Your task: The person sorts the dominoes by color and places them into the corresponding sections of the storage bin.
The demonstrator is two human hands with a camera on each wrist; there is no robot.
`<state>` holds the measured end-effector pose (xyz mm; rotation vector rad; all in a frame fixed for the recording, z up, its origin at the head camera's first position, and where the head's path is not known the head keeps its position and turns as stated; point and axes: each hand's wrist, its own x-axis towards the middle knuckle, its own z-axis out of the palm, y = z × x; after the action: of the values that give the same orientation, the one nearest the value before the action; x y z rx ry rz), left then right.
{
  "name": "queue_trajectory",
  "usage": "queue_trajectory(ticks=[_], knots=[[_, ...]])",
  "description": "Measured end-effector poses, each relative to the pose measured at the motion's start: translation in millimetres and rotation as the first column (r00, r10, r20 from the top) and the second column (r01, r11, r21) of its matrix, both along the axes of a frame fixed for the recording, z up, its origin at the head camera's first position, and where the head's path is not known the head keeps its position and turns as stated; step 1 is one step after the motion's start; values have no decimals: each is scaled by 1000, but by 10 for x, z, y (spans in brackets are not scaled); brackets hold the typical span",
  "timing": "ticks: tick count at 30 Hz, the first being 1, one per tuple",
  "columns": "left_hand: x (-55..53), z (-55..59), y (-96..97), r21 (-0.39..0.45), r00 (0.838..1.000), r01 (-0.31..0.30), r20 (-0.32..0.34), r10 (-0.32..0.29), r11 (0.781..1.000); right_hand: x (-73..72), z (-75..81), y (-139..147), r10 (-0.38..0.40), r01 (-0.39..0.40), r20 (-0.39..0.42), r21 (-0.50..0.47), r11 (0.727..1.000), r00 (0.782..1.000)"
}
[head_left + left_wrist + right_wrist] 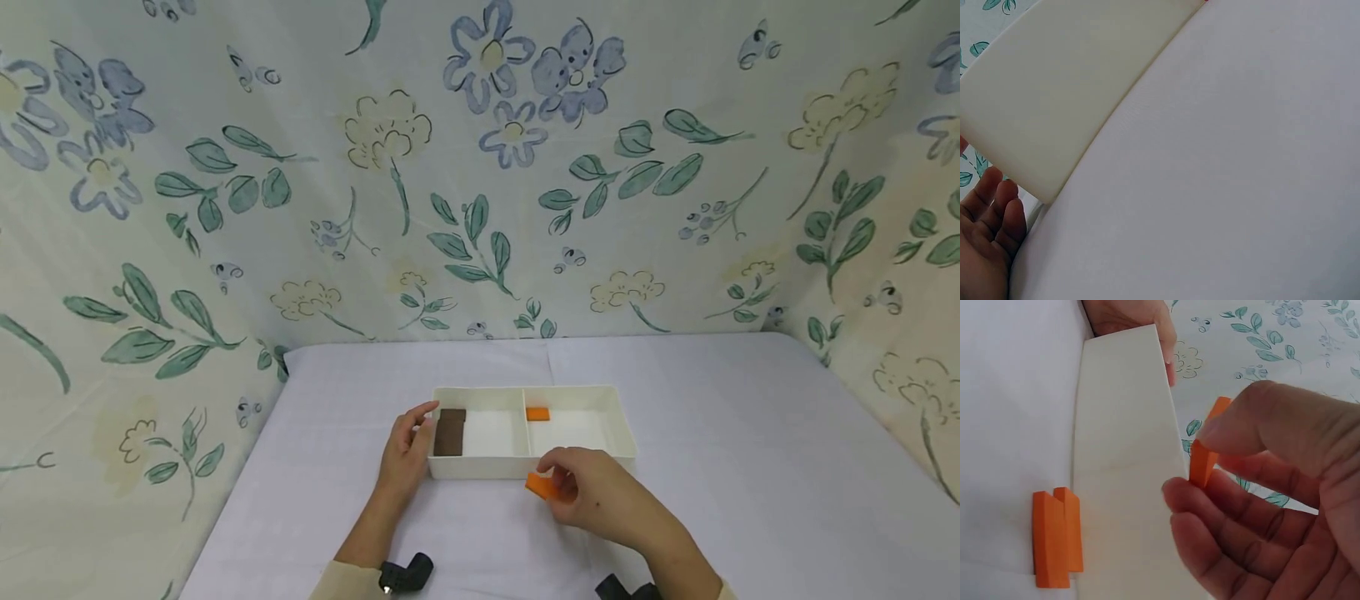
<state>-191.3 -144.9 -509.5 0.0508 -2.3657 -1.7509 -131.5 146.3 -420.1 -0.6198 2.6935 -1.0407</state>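
A white two-compartment box point(480, 468) stands on the table. My left hand point(407, 450) holds its left end, the digits at the rim and several fingers point(1011, 219) against the outside of the end wall. My right hand point(600, 496) is at the box's front wall and pinches an orange block point(1202, 464) between thumb and fingers, close by the rim. Two more orange blocks point(1051, 540) stand side by side on the table against the front wall. Another orange block point(537, 414) lies in the right compartment. Brown blocks point(450, 433) lie along the left wall of the left compartment.
A divider point(527, 433) splits the box. White cloth covers the table point(720, 467), and a floral curtain point(480, 208) hangs behind it and at both sides. Black wrist devices point(407, 573) are worn on both forearms.
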Motion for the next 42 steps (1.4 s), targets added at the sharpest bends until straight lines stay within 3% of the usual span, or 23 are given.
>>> queue_trajectory(ticks=[5,12,23,32,42], knots=[[0,-1,-14,5,1000,7,14,-7,1000,-33,74,72,-71,70,0,-110,991,997],[-5,8,-20,10,999,13,38,-13,1000,-129,-13,202,-91,137,154,-320,937,984],[-3,-4,-19,5,1000,13,21,-13,1000,-210,-107,250,-58,158,258,-385,909,964],[6,0,-11,-3,999,17,30,-17,1000,-214,-165,241,-23,144,314,-367,919,949],[2,10,-12,-4,999,9,31,-9,1000,-196,-182,119,-28,111,262,-307,945,965]])
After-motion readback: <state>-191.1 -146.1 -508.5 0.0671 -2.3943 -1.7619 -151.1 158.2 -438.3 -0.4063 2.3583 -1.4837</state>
